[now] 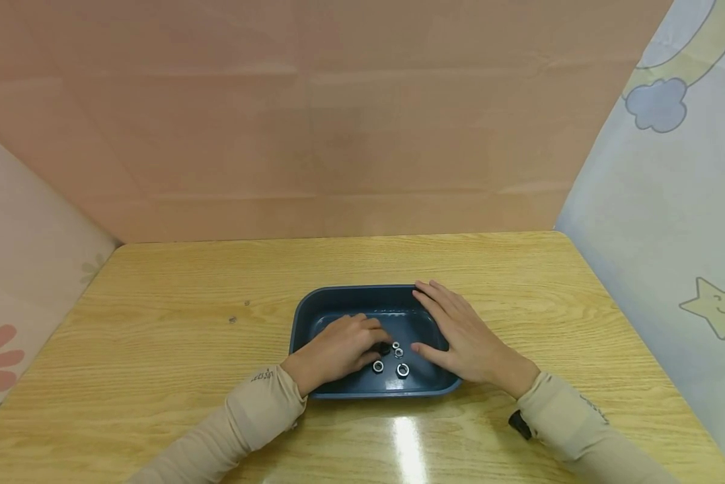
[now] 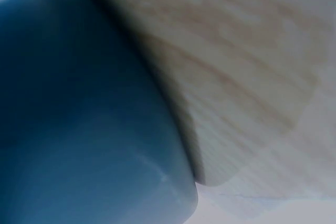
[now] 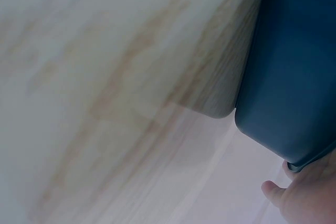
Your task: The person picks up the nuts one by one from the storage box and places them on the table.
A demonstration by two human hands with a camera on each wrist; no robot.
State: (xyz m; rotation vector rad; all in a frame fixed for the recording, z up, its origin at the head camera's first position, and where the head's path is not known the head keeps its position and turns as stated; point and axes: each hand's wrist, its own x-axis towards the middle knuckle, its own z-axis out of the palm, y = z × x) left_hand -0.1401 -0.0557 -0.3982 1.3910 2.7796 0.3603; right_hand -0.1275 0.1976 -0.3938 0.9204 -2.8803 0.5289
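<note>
A dark blue rectangular tray holds several metal nuts of different sizes, among them a larger nut at the front, another nut to its left and two smaller nuts behind them. Reaching in over the left side, my left hand has its fingers bent down, with a dark nut between fingertips and thumb, partly hidden by them. My right hand rests across the tray's right rim, fingers fairly straight toward the far corner, thumb over the inside. The right wrist view catches this hand at the tray's rim.
The tray stands on a wood-grain table. Behind the table is a brownish-pink panel, and patterned panels flank its sides. Two small grey marks show left of the tray.
</note>
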